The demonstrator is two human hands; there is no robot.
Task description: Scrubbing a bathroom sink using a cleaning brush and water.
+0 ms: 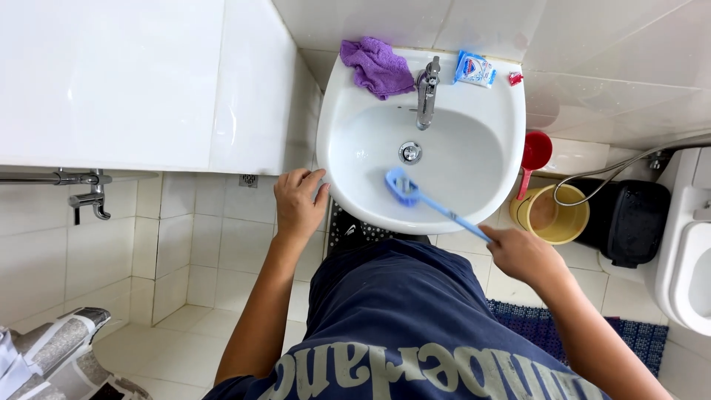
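Note:
I look down at a white wash basin (348, 96) fixed to a tiled wall. My right hand (522, 254) grips the handle of a blue long-handled brush (404, 187), whose head presses on the front inner wall of the bowl. My left hand (299, 201) rests on the basin's left front rim, fingers curled over the edge and holding nothing. A chrome tap (426, 92) stands at the back, with the drain (409, 152) below it.
A purple cloth (378, 65), a small blue-and-white packet (474, 69) and a tiny red object (515, 77) lie on the basin's back ledge. To the right stand a yellow bucket (554, 215) with a red scoop (535, 153), a black bin (628, 218), a toilet (685, 252) and a blue mat (637, 337).

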